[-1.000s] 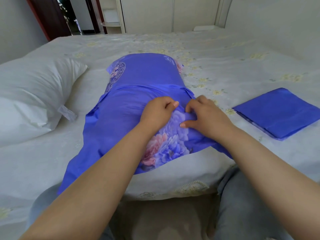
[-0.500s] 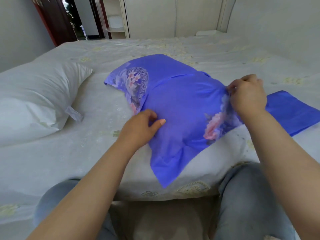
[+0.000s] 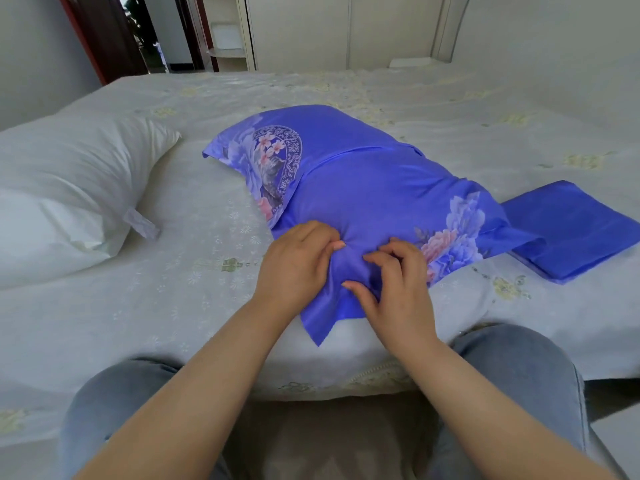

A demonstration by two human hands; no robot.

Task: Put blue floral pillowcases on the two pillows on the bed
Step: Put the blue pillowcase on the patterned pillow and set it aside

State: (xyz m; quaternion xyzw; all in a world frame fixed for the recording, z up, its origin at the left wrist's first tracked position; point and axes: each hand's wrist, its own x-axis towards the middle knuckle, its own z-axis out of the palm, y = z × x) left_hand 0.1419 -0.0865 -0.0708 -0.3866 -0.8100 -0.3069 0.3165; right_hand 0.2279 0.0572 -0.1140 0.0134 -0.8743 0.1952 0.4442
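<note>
The step in hand looks like seating the first pillow in its case (image 3: 363, 188), which lies across the middle of the bed, its loose end reaching the near edge. The left hand (image 3: 298, 268) has its grip curled into the blue cloth at the near end, bunching a fold. The right hand (image 3: 398, 292), just beside it, pinches the same cloth between thumb and bent fingers. To do this well, the person should probably pull the slack evenly from both sides, work the filling into the far corners, then tuck the spare flap under so no white shows. Tugging one side alone would likely twist the print.

At the left edge of the bed (image 3: 173, 299) lies the bare white pillow (image 3: 69, 188), a small tag at its near corner. At the right edge, partly under the cased pillow's end, lies the second case (image 3: 568, 233), folded flat. The bed wears a pale flowered sheet. Beyond it stand a dark door (image 3: 104, 32) at left and cream cupboards (image 3: 301, 29) along the far wall.
</note>
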